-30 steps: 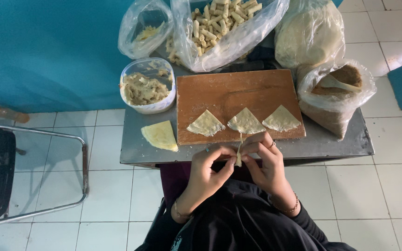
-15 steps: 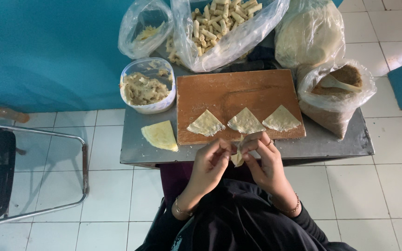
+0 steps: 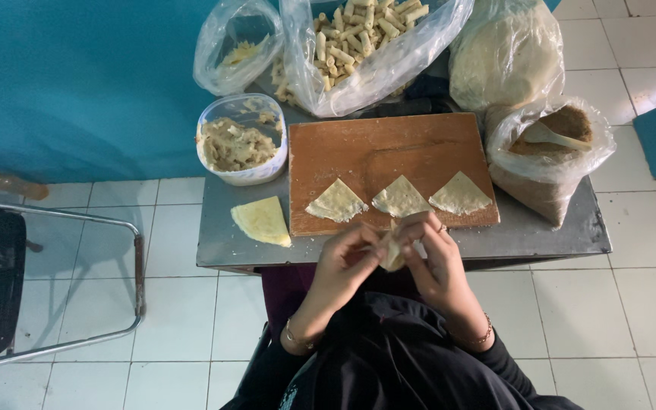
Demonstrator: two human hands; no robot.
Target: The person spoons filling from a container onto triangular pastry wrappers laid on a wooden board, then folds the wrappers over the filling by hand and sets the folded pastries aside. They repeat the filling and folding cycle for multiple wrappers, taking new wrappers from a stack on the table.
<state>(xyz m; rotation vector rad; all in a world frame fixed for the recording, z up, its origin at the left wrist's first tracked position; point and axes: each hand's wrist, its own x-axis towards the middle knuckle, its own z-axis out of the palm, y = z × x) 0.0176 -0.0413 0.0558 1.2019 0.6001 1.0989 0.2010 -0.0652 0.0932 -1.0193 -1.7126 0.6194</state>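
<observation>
At table edge: we fold a wrapper [image 3: 391, 250].
Left hand [image 3: 347, 262]: pinching wrapper.
Right hand [image 3: 433, 254]: pinching wrapper.
Next: likely firm sealing.

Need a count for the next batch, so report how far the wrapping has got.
Done: a clear bag full of rolled pieces. In hand: the left hand and right hand fold one wrapper together. Left: three triangular wrappers on the wooden board, a folded stack beside it, and filling in the tub.

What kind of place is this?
Likely a small home or stall food-prep spot: a metal table on a tiled floor, a wooden board with triangular wrappers, and a bag of rolled snacks.
</observation>
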